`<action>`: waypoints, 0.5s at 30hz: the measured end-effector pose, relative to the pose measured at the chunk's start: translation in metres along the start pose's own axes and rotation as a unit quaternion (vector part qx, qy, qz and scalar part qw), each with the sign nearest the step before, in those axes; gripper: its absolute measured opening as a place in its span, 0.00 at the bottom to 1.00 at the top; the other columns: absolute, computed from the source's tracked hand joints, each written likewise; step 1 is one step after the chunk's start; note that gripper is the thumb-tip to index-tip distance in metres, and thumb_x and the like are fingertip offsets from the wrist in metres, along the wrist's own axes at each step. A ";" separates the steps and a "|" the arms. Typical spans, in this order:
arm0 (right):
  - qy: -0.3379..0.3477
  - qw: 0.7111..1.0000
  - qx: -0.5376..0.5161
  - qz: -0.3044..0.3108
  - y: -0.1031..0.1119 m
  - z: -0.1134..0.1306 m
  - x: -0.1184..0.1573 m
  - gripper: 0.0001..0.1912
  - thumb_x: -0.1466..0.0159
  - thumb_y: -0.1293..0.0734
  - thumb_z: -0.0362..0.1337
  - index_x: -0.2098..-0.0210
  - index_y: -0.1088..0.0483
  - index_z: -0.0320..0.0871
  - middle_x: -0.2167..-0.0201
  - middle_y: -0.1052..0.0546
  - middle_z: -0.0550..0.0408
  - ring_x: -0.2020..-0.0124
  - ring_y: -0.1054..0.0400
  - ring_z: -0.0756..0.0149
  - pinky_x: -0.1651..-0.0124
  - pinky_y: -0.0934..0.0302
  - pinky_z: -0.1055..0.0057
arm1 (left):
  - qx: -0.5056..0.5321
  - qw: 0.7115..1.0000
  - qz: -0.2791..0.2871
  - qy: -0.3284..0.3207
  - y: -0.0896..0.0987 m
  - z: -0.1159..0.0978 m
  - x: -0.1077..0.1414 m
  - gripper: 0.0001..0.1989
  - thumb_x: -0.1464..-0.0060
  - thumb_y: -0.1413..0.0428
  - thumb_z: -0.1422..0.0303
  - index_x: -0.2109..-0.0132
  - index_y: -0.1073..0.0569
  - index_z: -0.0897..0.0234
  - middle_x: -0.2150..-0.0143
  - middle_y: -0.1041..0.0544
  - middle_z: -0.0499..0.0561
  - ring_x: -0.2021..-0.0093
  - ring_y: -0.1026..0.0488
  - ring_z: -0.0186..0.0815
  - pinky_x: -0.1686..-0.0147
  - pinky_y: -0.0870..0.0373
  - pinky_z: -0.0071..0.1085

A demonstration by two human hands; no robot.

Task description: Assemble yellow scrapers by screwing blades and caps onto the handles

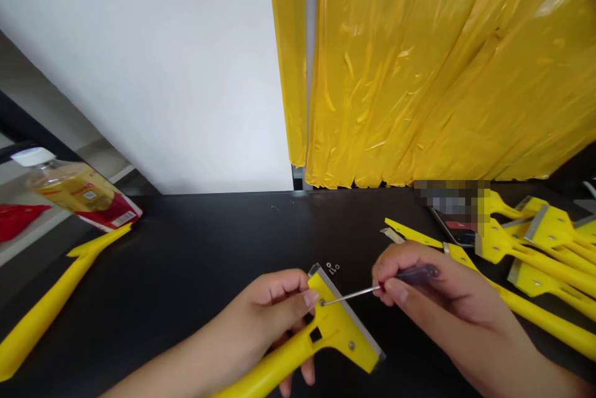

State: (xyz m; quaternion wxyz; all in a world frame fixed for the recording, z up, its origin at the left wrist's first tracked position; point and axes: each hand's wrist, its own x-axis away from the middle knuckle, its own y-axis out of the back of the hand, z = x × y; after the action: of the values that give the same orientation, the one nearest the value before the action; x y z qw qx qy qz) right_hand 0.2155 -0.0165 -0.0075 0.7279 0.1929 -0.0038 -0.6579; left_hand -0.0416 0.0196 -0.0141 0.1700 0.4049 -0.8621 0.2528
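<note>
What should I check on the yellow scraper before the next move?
1. Left hand grips the yellow scraper: ok.
2. Right hand holds the screwdriver by its handle: ok.
3. Screwdriver tip sits in the upper screw's slot: cannot tell.
4. Lower screw is in the scraper: ok.
5. Metal blade lies along the scraper's edge: ok.
6. Small metal parts lie together beside the scraper: ok.

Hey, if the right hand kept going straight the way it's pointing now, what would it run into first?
Most likely the screw in the yellow plastic scraper: the screwdriver in the right hand points at it, its tip apparently touching, though depth is hard to judge.
</note>
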 end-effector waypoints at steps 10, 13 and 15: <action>0.230 0.960 0.138 0.079 0.002 0.024 0.001 0.08 0.32 0.31 0.30 0.62 0.24 0.52 0.76 0.22 0.57 0.77 0.28 0.64 0.74 0.32 0.68 | -0.010 0.997 -0.076 -0.022 -0.009 0.013 -0.003 0.17 0.39 0.39 0.53 0.59 0.26 0.64 0.69 0.19 0.52 0.76 0.21 0.34 0.83 0.27 0.21; 0.251 0.941 0.222 0.049 0.004 0.018 0.008 0.08 0.36 0.26 0.31 0.61 0.21 0.53 0.75 0.20 0.57 0.77 0.27 0.61 0.72 0.31 0.66 | -0.038 0.994 -0.102 -0.020 -0.014 0.016 -0.001 0.21 0.41 0.39 0.48 0.59 0.25 0.64 0.67 0.19 0.52 0.74 0.22 0.33 0.82 0.28 0.20; 0.260 0.923 0.283 0.034 0.007 0.016 0.014 0.08 0.38 0.24 0.35 0.59 0.20 0.53 0.73 0.18 0.56 0.74 0.26 0.58 0.70 0.31 0.65 | -0.067 0.992 -0.109 -0.020 -0.016 0.018 -0.001 0.23 0.40 0.40 0.46 0.58 0.24 0.64 0.66 0.19 0.53 0.73 0.23 0.33 0.80 0.28 0.20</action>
State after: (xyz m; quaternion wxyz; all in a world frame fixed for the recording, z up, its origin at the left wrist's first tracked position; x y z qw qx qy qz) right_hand 0.2196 -0.0339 0.0057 0.6402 0.5547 -0.0065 -0.5314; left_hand -0.0302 0.0006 -0.0247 0.2057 0.4891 -0.8311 0.1667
